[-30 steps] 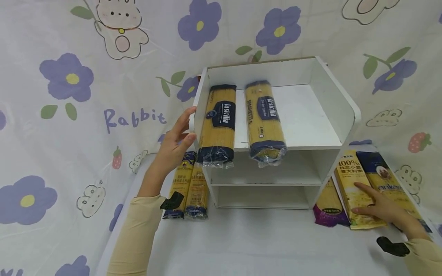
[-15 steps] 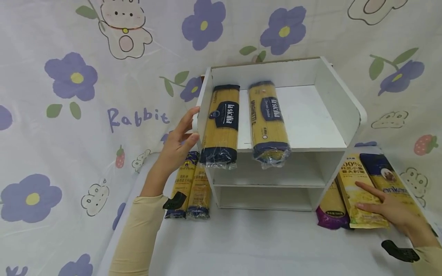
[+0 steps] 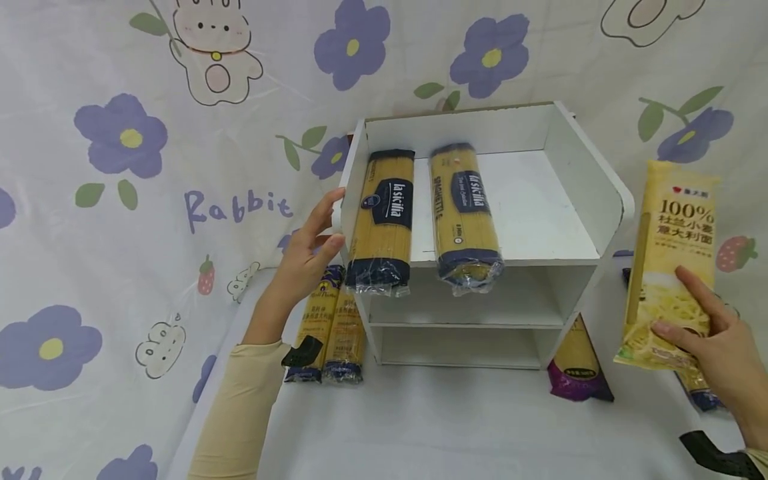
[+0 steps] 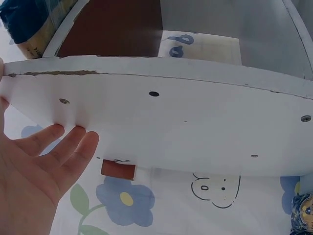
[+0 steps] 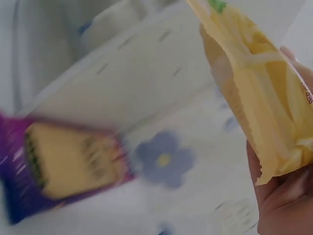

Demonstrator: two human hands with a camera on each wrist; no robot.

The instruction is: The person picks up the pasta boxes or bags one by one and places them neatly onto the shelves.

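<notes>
Lifted from the tabletop (image 3: 456, 427) since the earlier frame, the yellow pack (image 3: 671, 247) is now up in the right hand (image 3: 727, 357).

The right hand grips its lower part, thumb across the front, the pack nearly upright and well apart from the shelf (image 3: 528, 193); the left hand (image 3: 300, 260) holds nothing, its extended fingers touching the outer face of the shelf's left wall. Below the yellow pack, the purple pack (image 3: 579, 367) lies just beside the shelf, and the blue pack (image 3: 701, 393) is mostly hidden behind the right hand's load. Two spaghetti packs (image 3: 384, 220) lie apart on the top tier, and two slim packs (image 3: 315, 327) stand beside the shelf's left side.
</notes>
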